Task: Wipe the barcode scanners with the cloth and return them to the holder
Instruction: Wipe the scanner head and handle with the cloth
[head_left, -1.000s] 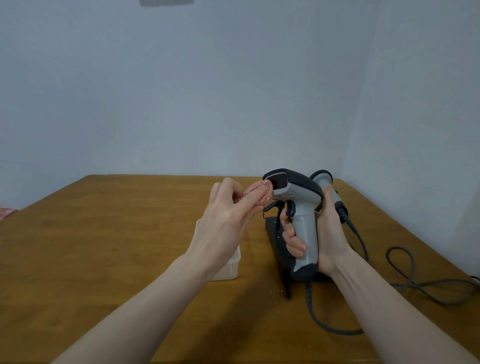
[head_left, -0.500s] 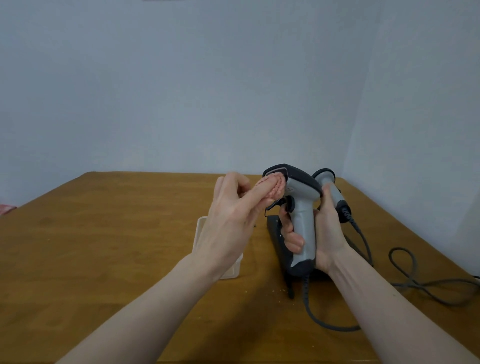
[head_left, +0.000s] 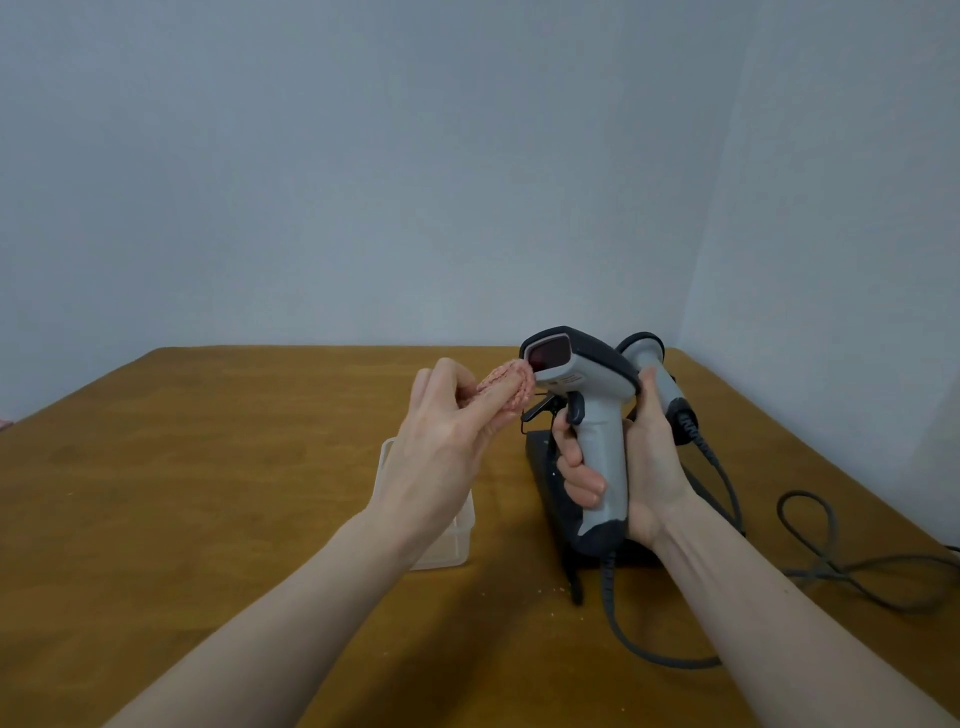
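My right hand (head_left: 644, 467) grips the handle of a grey and black barcode scanner (head_left: 597, 415), held upright with its dark red window facing left. My left hand (head_left: 447, 441) pinches a small pink cloth (head_left: 511, 384) bunched around its fingertips, and the cloth touches the left edge of the scanner's window. A second grey scanner (head_left: 654, 374) rests behind my right hand on the black holder (head_left: 545, 467), whose base stands on the table under the held scanner.
A clear plastic container (head_left: 447, 545) sits on the wooden table (head_left: 208, 493) under my left wrist. Grey cables (head_left: 831, 566) loop across the table at the right, near the wall. Another cable (head_left: 634, 649) hangs from the held scanner.
The cloth slid over the scanner's window and now sits at its left edge, leaving the red window showing. The scanner rose slightly and tilted in my right hand.
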